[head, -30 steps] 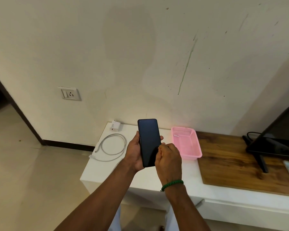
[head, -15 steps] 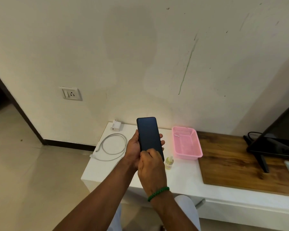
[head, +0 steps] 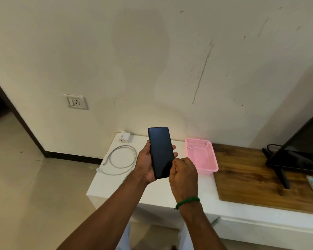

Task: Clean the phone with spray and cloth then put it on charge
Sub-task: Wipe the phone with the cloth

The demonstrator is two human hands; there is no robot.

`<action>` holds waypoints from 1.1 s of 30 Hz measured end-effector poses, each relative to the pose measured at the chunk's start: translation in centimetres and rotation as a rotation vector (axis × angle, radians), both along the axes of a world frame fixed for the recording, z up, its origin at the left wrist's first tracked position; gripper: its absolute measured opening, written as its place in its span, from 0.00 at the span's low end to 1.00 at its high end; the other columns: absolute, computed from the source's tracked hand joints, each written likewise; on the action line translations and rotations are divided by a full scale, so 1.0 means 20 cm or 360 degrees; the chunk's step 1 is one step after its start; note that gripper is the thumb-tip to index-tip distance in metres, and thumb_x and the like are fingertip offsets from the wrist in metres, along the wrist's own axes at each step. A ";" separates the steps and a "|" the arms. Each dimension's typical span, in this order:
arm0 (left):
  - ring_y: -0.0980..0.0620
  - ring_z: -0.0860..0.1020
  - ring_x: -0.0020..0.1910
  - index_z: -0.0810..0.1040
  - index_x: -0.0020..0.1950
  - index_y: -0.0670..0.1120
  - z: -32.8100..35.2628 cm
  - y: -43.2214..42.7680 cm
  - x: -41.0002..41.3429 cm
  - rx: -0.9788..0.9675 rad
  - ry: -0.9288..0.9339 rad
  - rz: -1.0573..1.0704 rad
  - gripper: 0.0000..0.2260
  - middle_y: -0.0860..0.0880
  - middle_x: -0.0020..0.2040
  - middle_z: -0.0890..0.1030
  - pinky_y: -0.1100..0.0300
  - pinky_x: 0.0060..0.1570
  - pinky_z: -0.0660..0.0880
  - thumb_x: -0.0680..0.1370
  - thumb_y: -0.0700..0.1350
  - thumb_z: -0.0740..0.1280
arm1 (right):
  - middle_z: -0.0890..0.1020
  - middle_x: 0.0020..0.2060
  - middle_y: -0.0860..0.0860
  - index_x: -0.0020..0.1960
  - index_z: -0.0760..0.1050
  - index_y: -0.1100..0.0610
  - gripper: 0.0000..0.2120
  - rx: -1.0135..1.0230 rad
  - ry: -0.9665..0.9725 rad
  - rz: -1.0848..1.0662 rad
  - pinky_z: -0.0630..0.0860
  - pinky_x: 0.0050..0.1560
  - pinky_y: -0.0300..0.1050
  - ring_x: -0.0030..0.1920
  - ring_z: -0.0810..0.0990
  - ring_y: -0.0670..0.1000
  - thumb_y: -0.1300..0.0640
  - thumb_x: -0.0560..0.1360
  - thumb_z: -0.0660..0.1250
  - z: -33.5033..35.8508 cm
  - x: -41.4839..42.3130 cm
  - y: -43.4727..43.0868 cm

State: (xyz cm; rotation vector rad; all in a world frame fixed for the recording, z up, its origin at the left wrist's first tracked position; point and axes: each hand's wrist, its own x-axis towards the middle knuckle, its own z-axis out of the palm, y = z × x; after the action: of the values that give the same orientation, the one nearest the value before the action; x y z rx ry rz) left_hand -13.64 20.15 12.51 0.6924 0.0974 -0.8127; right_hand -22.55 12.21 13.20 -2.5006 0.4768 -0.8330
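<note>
While left fingers grip the phone, right fingers curled against it, pink basket holds 1 scrap.

Soft, even light is seen throughout; a pale glow is cast on the wall above the bench; edges are bowed by distortion.

Left hand cupped, fingers wrapped; right hand fisted beside it.

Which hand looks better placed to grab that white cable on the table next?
Probably the right hand: the left hand grips the phone, while the right sits curled at its lower edge. The cable lies to the left, though.
</note>
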 end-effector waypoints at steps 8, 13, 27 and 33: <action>0.39 0.80 0.48 0.80 0.60 0.43 0.02 0.01 0.01 0.0020 -0.0015 0.0068 0.29 0.39 0.56 0.81 0.47 0.58 0.74 0.80 0.63 0.51 | 0.81 0.35 0.58 0.39 0.78 0.62 0.04 -0.0049 0.0004 0.0096 0.81 0.35 0.47 0.34 0.79 0.55 0.64 0.68 0.72 0.01 0.02 0.07; 0.39 0.79 0.48 0.77 0.64 0.40 0.03 0.01 0.00 0.0040 -0.0026 0.0118 0.30 0.38 0.57 0.80 0.47 0.54 0.74 0.80 0.62 0.51 | 0.82 0.36 0.55 0.40 0.80 0.60 0.08 -0.0116 0.0010 0.0194 0.81 0.39 0.45 0.35 0.81 0.53 0.61 0.64 0.76 -0.02 0.01 0.19; 0.39 0.79 0.48 0.80 0.59 0.42 0.04 0.01 0.01 0.0003 -0.0047 0.0079 0.29 0.40 0.55 0.81 0.47 0.56 0.74 0.80 0.63 0.52 | 0.81 0.35 0.57 0.39 0.78 0.61 0.06 -0.0058 0.0021 0.0113 0.80 0.36 0.46 0.34 0.79 0.55 0.63 0.65 0.75 0.01 0.00 0.10; 0.41 0.79 0.47 0.83 0.54 0.43 0.03 0.01 0.02 -0.0041 0.0003 0.0081 0.29 0.41 0.52 0.82 0.49 0.53 0.73 0.79 0.64 0.52 | 0.81 0.32 0.57 0.37 0.79 0.63 0.06 -0.0058 -0.0026 -0.0033 0.79 0.34 0.44 0.31 0.80 0.55 0.65 0.64 0.76 0.00 -0.01 0.02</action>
State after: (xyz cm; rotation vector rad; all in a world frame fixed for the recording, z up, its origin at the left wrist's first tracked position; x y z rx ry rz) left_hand -13.33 20.33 13.14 0.6621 0.1059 -0.7646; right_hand -22.70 12.57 13.17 -2.5240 0.4870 -0.8773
